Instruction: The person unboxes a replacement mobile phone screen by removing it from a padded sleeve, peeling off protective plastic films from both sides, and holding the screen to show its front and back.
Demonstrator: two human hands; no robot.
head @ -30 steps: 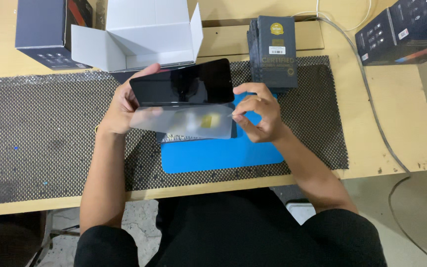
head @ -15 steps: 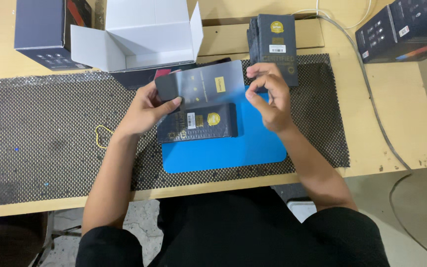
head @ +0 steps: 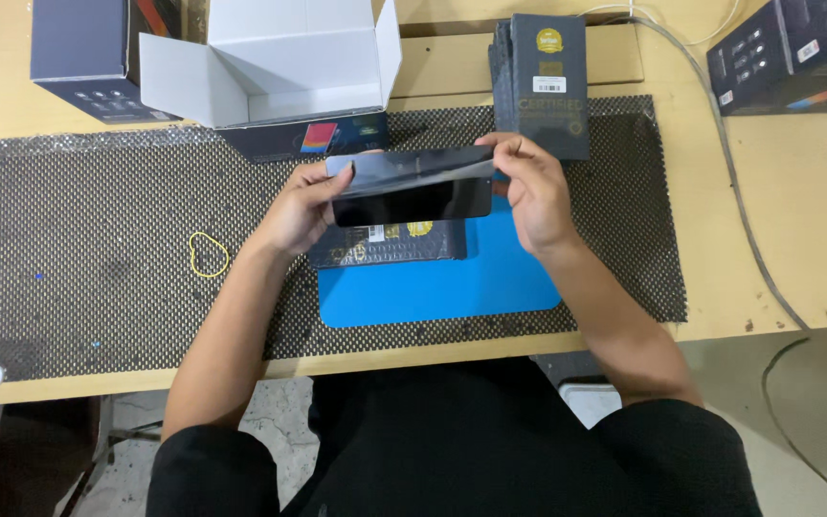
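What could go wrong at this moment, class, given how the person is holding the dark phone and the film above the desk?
1. The phone is held in the air only at its ends by the left hand and right hand; it may slip onto the flat dark package below.
2. The translucent film is pinched at its edges and bowed; it could crease or pick up fingerprints.
3. The open white box stands close behind and might get knocked.

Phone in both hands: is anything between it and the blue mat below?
Yes. A flat dark package lies on the blue mat directly under the phone, which the left hand and right hand hold above it. The mat's near half is bare.
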